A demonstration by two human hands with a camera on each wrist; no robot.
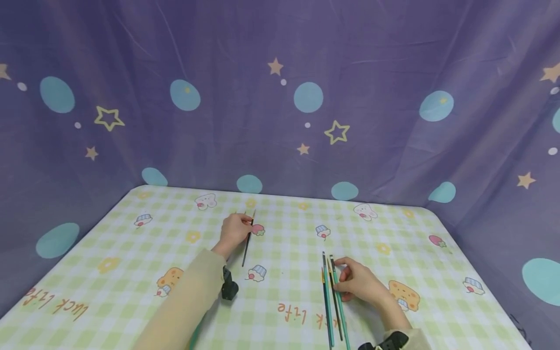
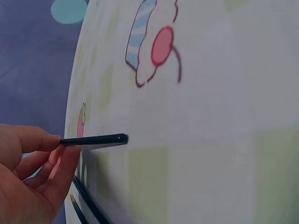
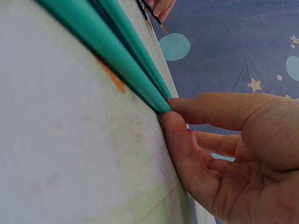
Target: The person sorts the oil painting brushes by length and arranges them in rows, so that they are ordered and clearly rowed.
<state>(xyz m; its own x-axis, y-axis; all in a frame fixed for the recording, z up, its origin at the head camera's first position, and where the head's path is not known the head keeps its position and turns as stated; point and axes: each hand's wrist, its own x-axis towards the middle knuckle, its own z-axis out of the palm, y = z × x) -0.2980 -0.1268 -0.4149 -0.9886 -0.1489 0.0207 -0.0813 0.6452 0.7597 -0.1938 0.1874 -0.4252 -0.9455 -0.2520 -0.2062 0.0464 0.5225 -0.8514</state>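
Head view: thin teal- and black-handled paintbrushes [image 1: 328,301] grouped on green-and-white checked counter [image 1: 282,253].
Hands: well apart.
Right hand [image 1: 359,282]: thumb and finger pinching teal handle [image 1: 342,316], group's right edge.
Left hand [image 1: 235,232]: pinching slim black paintbrush [image 1: 246,253], farther back, left of group.
Dark brushes [image 2: 90,200]: near left hand.

Head view: soft, diffuse light, direction hard to tell. Tabletop [image 1: 288,253] bright, purple curtain [image 1: 240,126] dimmer; soft shadow beside left sleeve [image 1: 188,296], 7 o'clock. Wrist views dimmer, flat, greyish. Left wrist: blurry-edged shadow below black brush [image 2: 105,139] and fingers [image 2: 69,168], 7 o'clock. Right wrist: green brush [image 3: 96,37] shows mild sheen, goes out of focus towards 11 o'clock; nearby cloth print [image 3: 112,76] blurred.
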